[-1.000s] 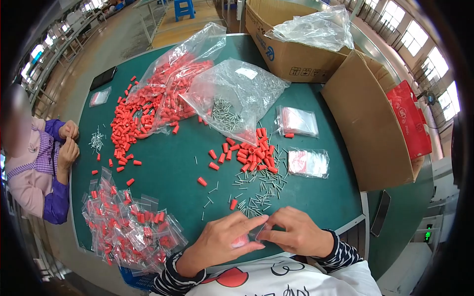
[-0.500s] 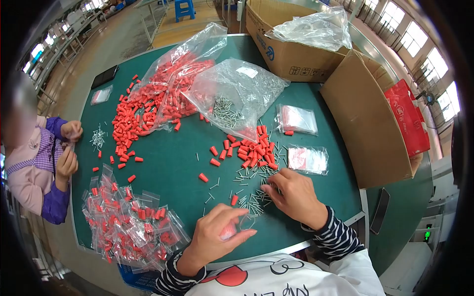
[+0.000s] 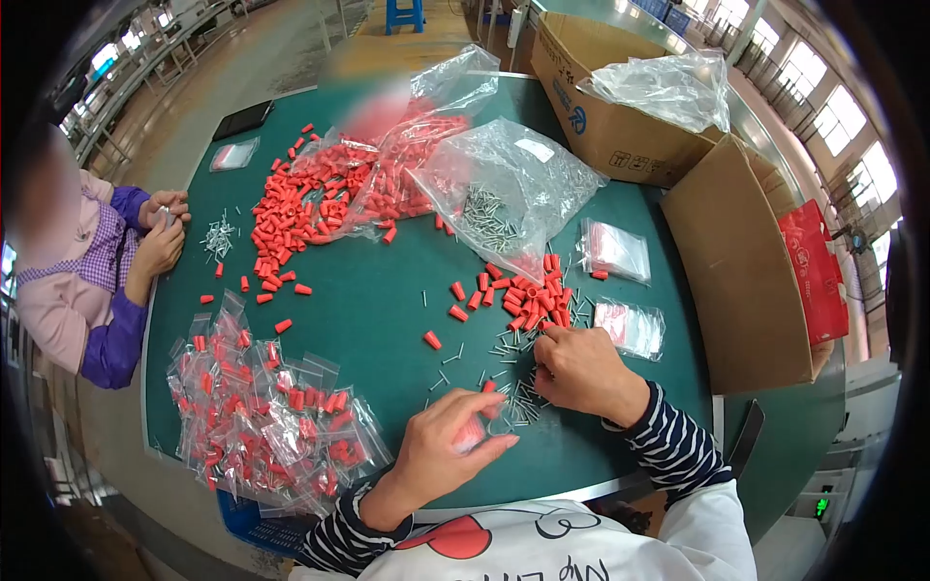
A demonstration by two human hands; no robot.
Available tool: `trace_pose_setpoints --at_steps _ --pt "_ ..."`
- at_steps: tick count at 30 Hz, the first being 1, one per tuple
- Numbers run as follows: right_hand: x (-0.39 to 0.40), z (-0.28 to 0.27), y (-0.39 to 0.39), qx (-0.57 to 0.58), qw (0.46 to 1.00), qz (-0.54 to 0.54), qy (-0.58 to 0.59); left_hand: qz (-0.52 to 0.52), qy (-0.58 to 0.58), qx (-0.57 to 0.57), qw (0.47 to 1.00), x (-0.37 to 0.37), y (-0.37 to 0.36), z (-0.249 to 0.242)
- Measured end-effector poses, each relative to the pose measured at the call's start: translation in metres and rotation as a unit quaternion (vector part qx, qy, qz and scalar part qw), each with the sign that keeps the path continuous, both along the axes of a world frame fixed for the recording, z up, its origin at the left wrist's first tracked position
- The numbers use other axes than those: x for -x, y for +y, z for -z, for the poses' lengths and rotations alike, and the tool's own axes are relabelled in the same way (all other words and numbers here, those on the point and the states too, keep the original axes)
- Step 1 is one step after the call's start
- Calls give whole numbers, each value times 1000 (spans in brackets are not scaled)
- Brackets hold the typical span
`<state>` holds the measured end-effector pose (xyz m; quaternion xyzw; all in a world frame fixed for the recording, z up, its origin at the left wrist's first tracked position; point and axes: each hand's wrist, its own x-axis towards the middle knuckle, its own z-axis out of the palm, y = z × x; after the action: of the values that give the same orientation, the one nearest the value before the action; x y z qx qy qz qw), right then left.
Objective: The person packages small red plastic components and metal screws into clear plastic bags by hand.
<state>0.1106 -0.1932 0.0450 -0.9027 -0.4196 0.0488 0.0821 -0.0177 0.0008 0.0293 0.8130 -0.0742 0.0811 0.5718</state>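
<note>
My left hand [image 3: 433,447] curls its thumb and fingers around a small clear zip bag [image 3: 471,434], whose open mouth faces right. My right hand [image 3: 589,376] is over the edge of the screw pile, fingers bent together and fingertips down by the red caps; whatever they pinch is hidden. Loose silver screws [image 3: 524,405] lie beneath and beside it. Just beyond sits a heap of tapered red plastic caps [image 3: 528,295]. One red cap [image 3: 488,386] rests between my two hands, near the left fingertips.
Filled zip bags [image 3: 262,416] are heaped at the left front. Behind lie a large bag of red caps [image 3: 387,174] and a clear bag of screws [image 3: 494,218]. Flat bag stacks [image 3: 630,327] and cardboard boxes [image 3: 727,281] stand right. A co-worker [image 3: 97,261] sits left.
The view has shifted, so the table appears further right. My right hand has moved from the screws to the edge of the red caps. My left hand keeps the bag.
</note>
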Motion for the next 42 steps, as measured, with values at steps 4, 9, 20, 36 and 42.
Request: trace_pose_setpoints --at_steps 4,9,20,36,42 --pt "-5 8 -10 -118 988 -1 95 -16 -1 19 1000 -1 0 3" --pt "18 -5 -3 -336 881 59 327 -34 -6 9 999 -2 -1 8" --pt "26 -18 4 -377 900 -26 218 -41 -40 -39 998 -3 -3 12" --pt "-43 27 31 -176 979 -72 -69 -48 -54 35 997 -14 -13 50" --pt "-39 23 32 -173 972 -89 -129 -51 -61 31 996 -14 -12 48"
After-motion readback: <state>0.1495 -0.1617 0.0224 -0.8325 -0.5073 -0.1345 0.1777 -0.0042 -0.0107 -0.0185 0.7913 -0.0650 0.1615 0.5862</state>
